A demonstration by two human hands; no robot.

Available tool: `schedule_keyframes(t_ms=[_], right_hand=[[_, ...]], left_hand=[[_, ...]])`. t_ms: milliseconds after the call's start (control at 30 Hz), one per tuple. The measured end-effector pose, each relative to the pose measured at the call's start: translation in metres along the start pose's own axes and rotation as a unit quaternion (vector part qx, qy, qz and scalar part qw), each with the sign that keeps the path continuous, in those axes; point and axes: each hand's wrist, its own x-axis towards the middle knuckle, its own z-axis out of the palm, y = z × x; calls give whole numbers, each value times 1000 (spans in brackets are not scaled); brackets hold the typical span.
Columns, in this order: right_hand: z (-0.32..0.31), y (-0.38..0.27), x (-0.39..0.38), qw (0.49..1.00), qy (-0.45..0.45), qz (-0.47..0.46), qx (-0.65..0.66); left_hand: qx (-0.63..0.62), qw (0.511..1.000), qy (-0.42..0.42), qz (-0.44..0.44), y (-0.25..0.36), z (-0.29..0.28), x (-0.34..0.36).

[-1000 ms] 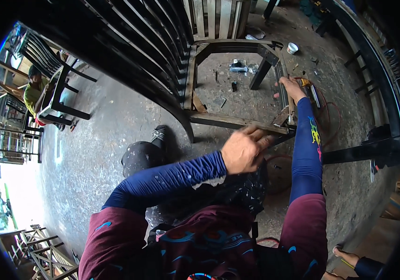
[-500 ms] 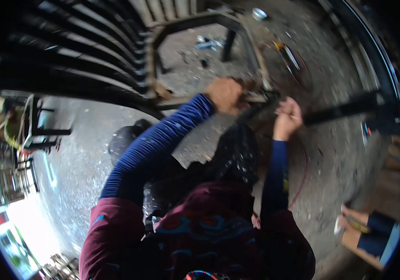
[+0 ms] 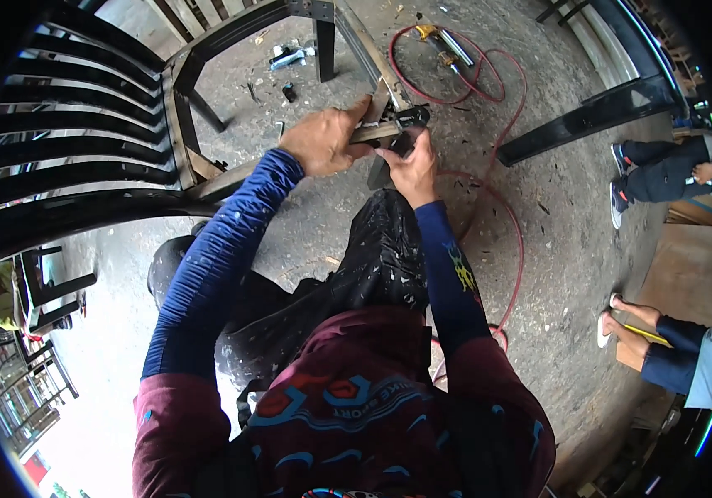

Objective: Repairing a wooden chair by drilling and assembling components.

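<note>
A black wooden chair [image 3: 82,149] with a slatted back lies in front of me, its seat frame open in the middle. My left hand [image 3: 324,139] is closed around the near rail of the frame close to its right corner, fingers partly hidden by the wood. My right hand [image 3: 412,173] is just right of it, under that same corner, fingers bent against a small black piece [image 3: 412,118]. What kind of piece it is I cannot make out. A dark chair leg [image 3: 379,173] shows below the corner, beside my right hand.
A yellow and silver air tool [image 3: 447,46] lies on the floor with a looping red hose [image 3: 515,216]. Inside the frame's outline lies a blue tool [image 3: 291,56]. A black beam [image 3: 584,120] juts in from the right. Two people stand at the right edge; furniture [image 3: 40,290] stands at left.
My view has shifted, so the chair sits further left and higher. My right hand, earlier raised apart from the frame's corner, is now against the black piece there. My left hand stays on the frame.
</note>
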Motion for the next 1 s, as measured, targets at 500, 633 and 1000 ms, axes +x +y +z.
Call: schedule_keyframes(t_ms=[500,633,1000], right_hand=[[20,11,-1,998,7,42,-43],[16,1,11,998,-9,16,-65],[15,9,8,998,-9,8,-65]], left_hand=[[-47,996,66,-31,5,4,2],[-88,992,74,-43,-1,0,10],[-172,975,-60,-123,-17,-9,20]])
